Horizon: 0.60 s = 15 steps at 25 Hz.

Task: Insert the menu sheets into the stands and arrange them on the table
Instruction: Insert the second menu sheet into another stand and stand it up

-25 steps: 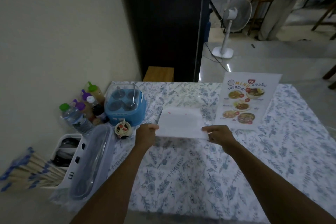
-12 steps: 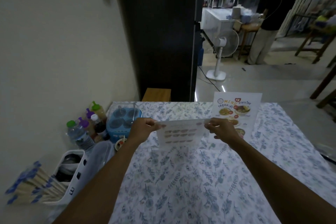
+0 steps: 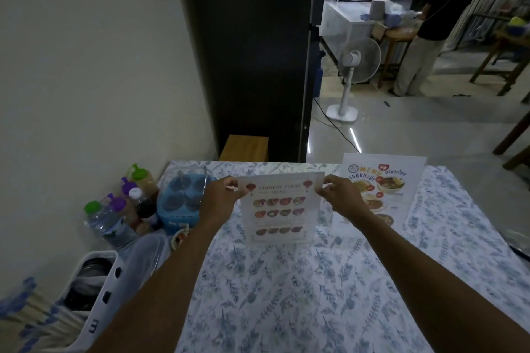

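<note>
A clear stand holding a "Chinese food menu" sheet (image 3: pixel 279 209) is upright at the middle of the table, facing me, its base on or just above the floral cloth (image 3: pixel 286 295). My left hand (image 3: pixel 222 195) pinches its top left corner and my right hand (image 3: pixel 341 195) pinches its top right corner. A second stand with a colourful Thai menu (image 3: pixel 381 183) stands upright behind and to the right, partly hidden by my right hand.
Sauce bottles (image 3: pixel 137 189), a water bottle (image 3: pixel 106 221) and a blue condiment caddy (image 3: pixel 183 198) crowd the table's left side. A white cutlery basket (image 3: pixel 94 295) sits at the near left. A wall, a dark cabinet, a fan (image 3: pixel 352 66) and a person (image 3: pixel 430 23) are beyond.
The menu stand went from lying flat, face down, to upright and facing me, both hands still on it. My head tilted up, showing more of the room.
</note>
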{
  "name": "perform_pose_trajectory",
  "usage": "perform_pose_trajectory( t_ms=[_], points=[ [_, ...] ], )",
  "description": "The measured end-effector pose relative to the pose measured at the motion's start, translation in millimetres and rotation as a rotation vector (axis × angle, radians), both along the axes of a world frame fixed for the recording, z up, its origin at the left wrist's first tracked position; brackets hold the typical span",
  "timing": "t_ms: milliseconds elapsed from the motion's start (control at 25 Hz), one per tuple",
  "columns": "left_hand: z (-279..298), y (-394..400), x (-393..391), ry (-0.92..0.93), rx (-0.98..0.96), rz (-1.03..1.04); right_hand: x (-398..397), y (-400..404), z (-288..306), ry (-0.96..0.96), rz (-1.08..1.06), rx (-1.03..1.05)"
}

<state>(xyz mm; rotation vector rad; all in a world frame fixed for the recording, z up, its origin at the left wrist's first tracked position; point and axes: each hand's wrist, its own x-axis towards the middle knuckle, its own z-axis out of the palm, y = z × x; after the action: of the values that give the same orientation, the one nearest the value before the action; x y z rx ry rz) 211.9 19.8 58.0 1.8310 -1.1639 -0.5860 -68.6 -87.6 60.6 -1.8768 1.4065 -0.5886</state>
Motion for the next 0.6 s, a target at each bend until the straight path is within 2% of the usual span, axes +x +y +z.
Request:
perform_pose_trajectory(
  t_ms=[120,600],
  points=[
    [-5.0,-14.9,6.3,-0.021,0.018,0.011,10.6,-17.1,-0.5,0.079,0.026,-0.023],
    [-16.6,-26.9,3.5,-0.076,0.088,0.068,28.3,-31.8,-13.7,0.151,-0.062,-0.049]
  ],
)
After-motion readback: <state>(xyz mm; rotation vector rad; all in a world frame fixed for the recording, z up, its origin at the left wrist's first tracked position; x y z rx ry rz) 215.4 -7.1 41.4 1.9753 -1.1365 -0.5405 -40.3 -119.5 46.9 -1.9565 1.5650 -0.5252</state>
